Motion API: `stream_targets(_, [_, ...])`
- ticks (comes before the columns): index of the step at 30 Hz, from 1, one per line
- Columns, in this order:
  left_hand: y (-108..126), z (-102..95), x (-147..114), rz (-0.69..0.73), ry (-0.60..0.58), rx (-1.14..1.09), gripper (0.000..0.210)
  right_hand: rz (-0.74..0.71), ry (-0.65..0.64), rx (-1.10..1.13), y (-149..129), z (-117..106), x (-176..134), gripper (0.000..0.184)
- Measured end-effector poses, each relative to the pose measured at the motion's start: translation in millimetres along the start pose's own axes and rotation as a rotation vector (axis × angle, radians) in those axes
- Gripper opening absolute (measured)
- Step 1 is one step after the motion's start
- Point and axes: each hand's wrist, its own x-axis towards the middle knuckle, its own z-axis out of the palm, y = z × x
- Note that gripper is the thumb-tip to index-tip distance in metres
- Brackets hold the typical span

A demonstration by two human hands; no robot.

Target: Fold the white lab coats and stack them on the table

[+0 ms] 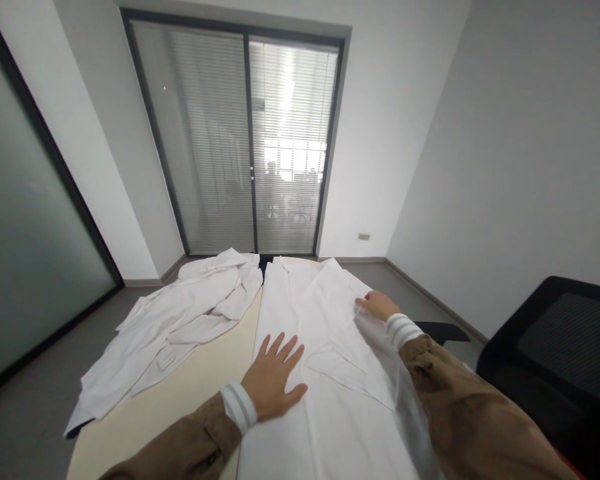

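Observation:
A white garment [325, 427] lies spread lengthwise over the table, with a loose folded flap of cloth across its middle. My left hand [273, 380] rests flat on its left part, fingers spread and nothing held. At the garment's right edge, my right hand [379, 305] is closed, with the cloth pinched in its fingers. From that hand the fabric slopes down along the table's right side. To the left lies a second white garment [200, 310], crumpled and apart from both hands.
A strip of pale yellow tabletop [195, 373] shows between the garments. A black mesh chair [555, 340] stands close on the right, near my right arm. Beyond the table are glass panels with blinds [205, 147]; a frosted panel [25, 220] is at left.

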Motion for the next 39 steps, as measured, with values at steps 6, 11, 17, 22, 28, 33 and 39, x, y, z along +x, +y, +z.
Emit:
stream_targets(6, [0, -2.3, -2, -0.003, -0.005, -0.017, 0.071, -0.048, 0.053, -0.017, -29, -6, -8, 0.033])
stream_targets(11, [-1, -0.9, -2, 0.001, -0.006, -0.017, 0.071, -0.125, 0.083, -0.025, -62, -18, -19, 0.039])
stream_targets(17, [-4, 1.4, -4, 0.013, 0.002, -0.019, 0.072, -0.303, 0.079, -0.009, -95, -26, -35, 0.057])
stream_targets(22, [-4, 1.3, -4, 0.02, 0.01, 0.009, 0.072, -0.524, -0.018, 0.017, -115, -9, -41, 0.043])
stream_targets(28, [-2, -1.7, -4, 0.027, 0.006, 0.02, 0.073, -0.601, -0.076, 0.023, -125, 20, -44, 0.036])
stream_targets(33, [-1, -3.1, -3, 0.019, -0.006, 0.008, 0.072, -0.546, -0.018, -0.004, -131, 33, -49, 0.028])
stream_targets(39, [-1, -3.7, -3, 0.022, -0.004, 0.019, 0.072, -0.465, 0.07, -0.01, -144, 33, -51, 0.037])
